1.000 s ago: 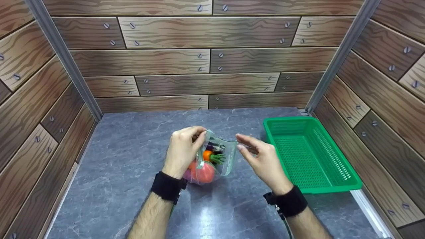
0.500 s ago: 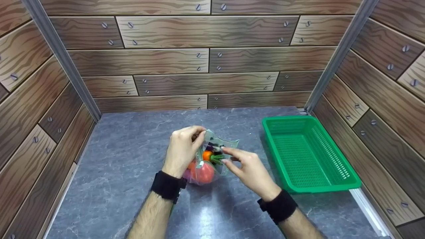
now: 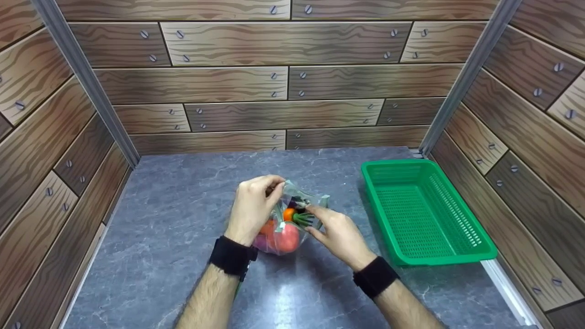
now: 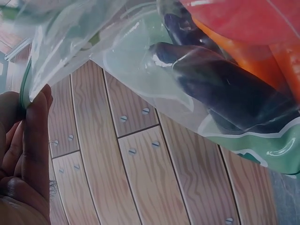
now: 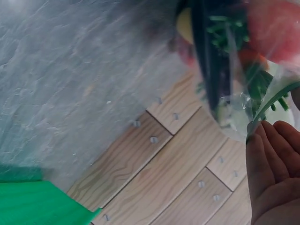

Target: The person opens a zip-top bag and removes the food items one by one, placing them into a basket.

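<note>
A clear zip bag (image 3: 305, 194) with a green-tinted rim stands at the middle of the table, filled with vegetables. My left hand (image 3: 255, 205) pinches its upper left corner between thumb and fingers. On the other side, my right hand (image 3: 340, 235) pinches the right part of the bag's rim, as the right wrist view shows. Through the film show a large red round piece (image 3: 288, 237) and a carrot (image 3: 289, 214) with green leaves. Dark, eggplant-like pieces (image 4: 220, 84) lie against the bag's side in the left wrist view.
A green plastic basket (image 3: 375, 201) with perforated sides stands at the right of the grey marbled table (image 3: 183, 256). Wood-patterned walls (image 3: 283, 84) enclose the table at the back and both sides.
My right hand has come left from beside the bag onto its rim, and the bag's mouth has folded and narrowed. My left hand keeps its pinch, nearly still.
</note>
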`<state>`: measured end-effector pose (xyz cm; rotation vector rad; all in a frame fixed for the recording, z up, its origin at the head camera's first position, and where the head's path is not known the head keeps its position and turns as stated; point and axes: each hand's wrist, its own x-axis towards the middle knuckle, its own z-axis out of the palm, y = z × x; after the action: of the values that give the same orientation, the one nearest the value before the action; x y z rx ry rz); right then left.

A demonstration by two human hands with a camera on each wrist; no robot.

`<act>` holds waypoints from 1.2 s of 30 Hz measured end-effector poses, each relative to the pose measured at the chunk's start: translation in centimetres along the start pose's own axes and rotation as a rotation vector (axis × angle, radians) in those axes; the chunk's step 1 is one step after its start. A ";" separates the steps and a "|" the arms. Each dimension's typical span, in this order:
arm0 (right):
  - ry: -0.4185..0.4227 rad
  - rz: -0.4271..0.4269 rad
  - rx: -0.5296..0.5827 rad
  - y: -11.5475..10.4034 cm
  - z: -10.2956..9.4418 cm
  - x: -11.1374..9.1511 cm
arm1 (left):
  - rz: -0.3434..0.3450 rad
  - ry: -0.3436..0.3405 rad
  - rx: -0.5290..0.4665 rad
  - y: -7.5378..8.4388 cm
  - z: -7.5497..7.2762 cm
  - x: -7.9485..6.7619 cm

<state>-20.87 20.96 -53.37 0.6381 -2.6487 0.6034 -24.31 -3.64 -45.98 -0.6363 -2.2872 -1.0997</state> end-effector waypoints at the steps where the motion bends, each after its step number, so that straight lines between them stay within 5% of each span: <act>1: -0.004 0.002 -0.007 0.2 0.2 0.2 | -0.003 -0.004 -0.001 0.0 0.1 0.0; 18: -0.105 0.213 0.030 4.8 3.1 4.9 | -0.106 -0.065 0.032 -1.7 2.1 0.0; 36: -0.011 0.108 0.172 5.1 0.6 4.0 | -0.098 -0.033 0.009 -1.4 2.6 0.6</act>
<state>-26.89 23.40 -53.79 0.5492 -2.6742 0.8679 -26.26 -2.23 -47.82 -0.5474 -2.3721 -1.1314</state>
